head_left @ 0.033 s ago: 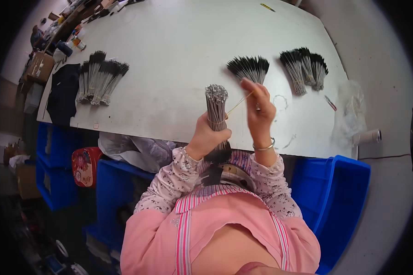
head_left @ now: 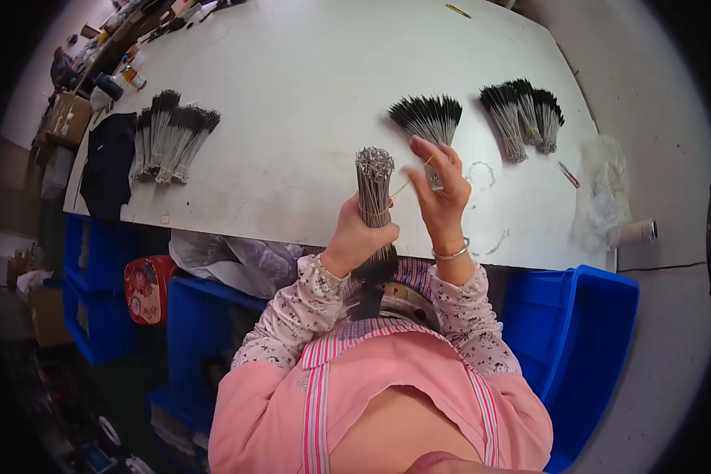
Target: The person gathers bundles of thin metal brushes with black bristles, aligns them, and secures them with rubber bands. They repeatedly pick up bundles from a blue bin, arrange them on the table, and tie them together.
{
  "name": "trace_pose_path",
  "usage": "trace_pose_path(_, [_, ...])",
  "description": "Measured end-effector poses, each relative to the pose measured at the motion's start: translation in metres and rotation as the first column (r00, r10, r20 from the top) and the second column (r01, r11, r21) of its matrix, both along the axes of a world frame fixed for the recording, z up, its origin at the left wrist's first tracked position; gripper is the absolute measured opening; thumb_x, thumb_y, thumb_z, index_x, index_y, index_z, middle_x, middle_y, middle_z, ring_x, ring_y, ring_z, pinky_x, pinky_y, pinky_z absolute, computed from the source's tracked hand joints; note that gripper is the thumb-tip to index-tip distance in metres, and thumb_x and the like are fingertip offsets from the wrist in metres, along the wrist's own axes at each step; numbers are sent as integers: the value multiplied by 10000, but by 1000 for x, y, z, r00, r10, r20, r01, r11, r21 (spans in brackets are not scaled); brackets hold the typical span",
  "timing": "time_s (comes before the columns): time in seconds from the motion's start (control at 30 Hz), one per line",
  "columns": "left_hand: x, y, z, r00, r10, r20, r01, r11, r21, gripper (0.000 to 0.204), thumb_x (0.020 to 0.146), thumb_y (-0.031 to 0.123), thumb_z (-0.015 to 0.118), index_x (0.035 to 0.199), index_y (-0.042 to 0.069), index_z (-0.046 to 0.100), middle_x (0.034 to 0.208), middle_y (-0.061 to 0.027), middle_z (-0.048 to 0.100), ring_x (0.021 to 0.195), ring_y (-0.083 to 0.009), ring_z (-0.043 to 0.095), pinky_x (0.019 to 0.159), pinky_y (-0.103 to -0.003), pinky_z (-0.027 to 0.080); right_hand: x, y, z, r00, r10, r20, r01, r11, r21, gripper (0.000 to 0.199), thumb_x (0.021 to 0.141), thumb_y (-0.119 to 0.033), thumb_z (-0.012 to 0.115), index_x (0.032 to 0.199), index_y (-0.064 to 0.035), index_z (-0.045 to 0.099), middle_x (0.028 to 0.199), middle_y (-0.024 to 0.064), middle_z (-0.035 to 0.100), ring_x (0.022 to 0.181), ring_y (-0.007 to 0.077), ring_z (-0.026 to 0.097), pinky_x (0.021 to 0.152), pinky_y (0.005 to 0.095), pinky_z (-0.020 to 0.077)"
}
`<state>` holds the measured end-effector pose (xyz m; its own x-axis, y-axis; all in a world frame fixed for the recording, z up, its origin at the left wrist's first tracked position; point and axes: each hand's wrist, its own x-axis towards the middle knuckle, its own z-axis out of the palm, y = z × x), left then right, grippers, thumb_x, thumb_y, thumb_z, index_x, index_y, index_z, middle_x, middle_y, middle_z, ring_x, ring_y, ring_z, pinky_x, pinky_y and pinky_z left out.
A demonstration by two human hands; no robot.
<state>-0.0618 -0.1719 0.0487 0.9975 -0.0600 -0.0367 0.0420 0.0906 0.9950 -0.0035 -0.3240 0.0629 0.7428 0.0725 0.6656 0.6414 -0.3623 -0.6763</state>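
Note:
My left hand (head_left: pixel 361 235) grips a bundle of thin grey rods (head_left: pixel 374 180) and holds it upright over the near edge of the white table (head_left: pixel 308 87). The bundle's dark lower ends hang below my fist. My right hand (head_left: pixel 441 193) is just to the right of the bundle. Its thumb and forefinger pinch a thin yellow rubber band (head_left: pixel 407 186) that stretches across to the rods, and its other fingers are spread. A metal bangle sits on that wrist.
Tied rod bundles with dark tips lie fanned on the table at the centre (head_left: pixel 428 118), the right (head_left: pixel 521 114) and the left (head_left: pixel 170 134). A dark cloth (head_left: pixel 107 162) lies at the left edge. A plastic bag (head_left: pixel 608 189) and a roll (head_left: pixel 632 233) are at the right. Blue bins (head_left: pixel 584 332) stand below.

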Motion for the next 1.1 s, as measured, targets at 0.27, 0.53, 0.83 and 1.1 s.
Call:
trace_pose_path(0.27, [11, 13, -2, 982, -159, 105, 25, 655, 755, 319, 646, 140, 655, 926, 37, 543, 732, -160, 613, 720, -347, 622, 644, -438, 480, 0, -25, 4, 902, 253, -350, -310, 944, -116, 775, 625, -563, 728, 1158, -17, 593, 1107, 134, 641, 1063, 288, 597, 1048, 522, 266])
trace_pose_path(0.53, [8, 22, -13, 730, -628, 271, -176, 211, 962, 346, 589, 138, 693, 898, 55, 560, 734, -100, 560, 733, -281, 586, 653, -389, 445, 8, -14, 0, 681, 410, -607, -680, 661, -316, 351, 737, -280, 601, 898, 25, 669, 713, 190, 632, 704, 314, 631, 675, 344, 498])
trace_pose_path(0.83, [28, 17, 18, 984, -95, -148, 89, 995, -45, 528, 682, 41, 689, 1157, 4, 461, 828, -41, 573, 730, -149, 592, 653, -301, 492, 4, -21, 11, 348, 665, -661, -275, 747, 606, 341, 916, -278, 517, 940, 44, 627, 798, 147, 663, 660, 216, 658, 620, 278, 529])
trace_pose_path(1.1, [38, -10, 8, 989, 131, 66, -112, 965, -235, 413, 693, 25, 705, 1049, 4, 496, 795, -31, 561, 714, -119, 574, 635, -269, 482, -25, -2, 64, 950, -32, 311, 74, 989, -125, 203, 740, -38, 667, 932, 5, 618, 810, 111, 647, 829, 297, 641, 816, 402, 492])
